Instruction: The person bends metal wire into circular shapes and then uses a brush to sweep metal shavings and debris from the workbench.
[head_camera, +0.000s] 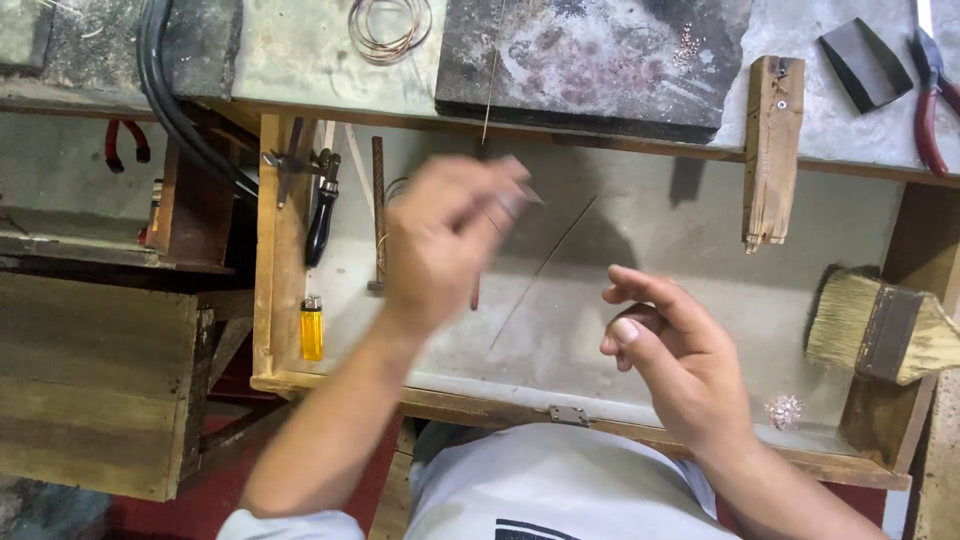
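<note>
Workbench drawer (700, 250), grey-lined and pulled open, fills the middle of the frame. At centre, the left hand (440, 240) is blurred, fingers pinched on something small and pale; whether it truly grips cannot be told. Lower right of centre, the right hand (670, 350) is half curled and holds nothing. A thin wire (545, 268) lies slantwise on the drawer floor between the hands, touching neither. Left of it sit a hammer (378, 215) and a yellow lighter (312, 328); a brush (880, 325) rests at right. Judged risk: the quick left hand could drop its piece or knock the wire aside.
</note>
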